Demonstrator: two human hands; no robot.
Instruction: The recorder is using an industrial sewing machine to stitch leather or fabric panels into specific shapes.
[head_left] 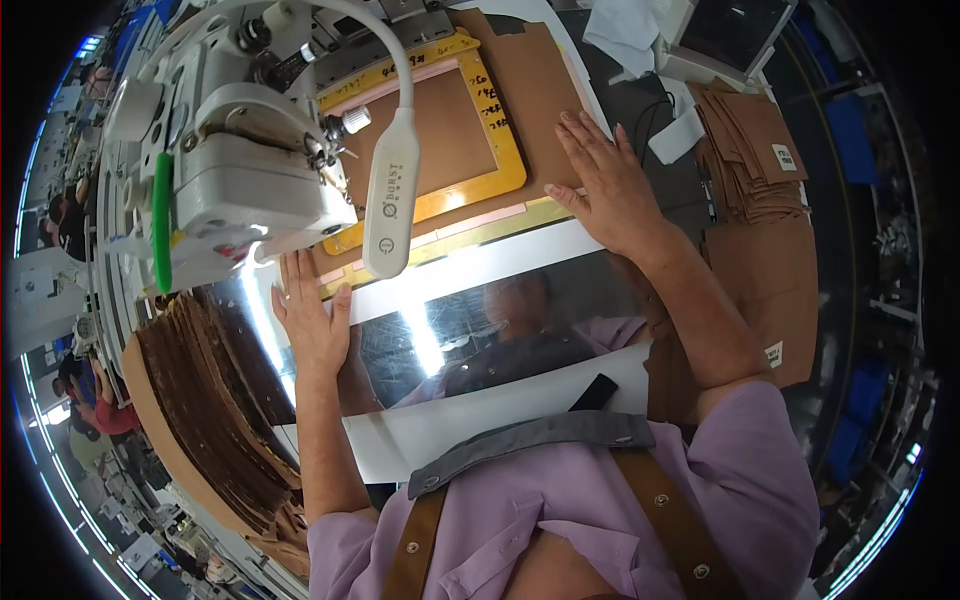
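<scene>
My left hand (314,325) lies flat with fingers stretched toward the lower left corner of a yellow frame (512,150). Its fingertips rest near the edge of brown cloth (545,75) that spreads under and around the frame. On the right, my right hand (607,190) is spread on that cloth beside the frame, thumb out, holding nothing. Handwritten black marks run along the frame, and pink strips line parts of its edges. Over the left part of the frame stands a white sewing machine head (245,170), with a white lamp (391,205) on a bent neck.
A shiny metal plate (480,335) lies between me and the frame. Stacked brown pieces stand at the left (200,400); more brown pieces (745,150) pile up at the right. A screen unit (725,35) and a white cloth (620,35) are at the back right.
</scene>
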